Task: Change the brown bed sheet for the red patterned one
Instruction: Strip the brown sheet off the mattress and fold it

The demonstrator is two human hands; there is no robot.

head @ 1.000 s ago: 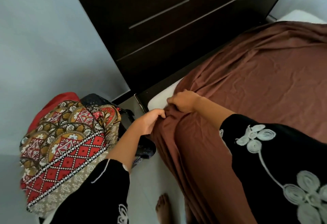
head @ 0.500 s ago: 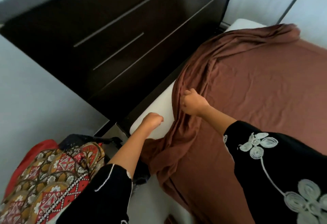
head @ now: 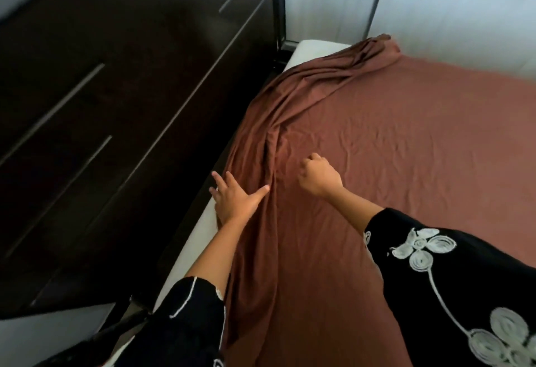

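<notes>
The brown bed sheet (head: 391, 149) covers most of the mattress, with its left edge pulled loose and bunched in long folds running towards the far corner. My left hand (head: 235, 200) lies on that loose edge with fingers spread straight. My right hand (head: 319, 176) hovers just right of the main fold, fingers curled into a fist, and I see no cloth in it. The white mattress (head: 200, 227) shows bare along the left side and at the far corner. The red patterned sheet is out of view.
A tall dark headboard (head: 116, 105) with thin metal strips stands close along the bed's left side. A pale wall (head: 449, 4) lies behind the far edge of the bed. A bit of light floor (head: 43, 334) shows at the bottom left.
My view has swung right, so the red patterned sheet has left the frame. Both hands have moved further along the bed's edge. My left hand has opened onto the sheet and my right has let go of the fold.
</notes>
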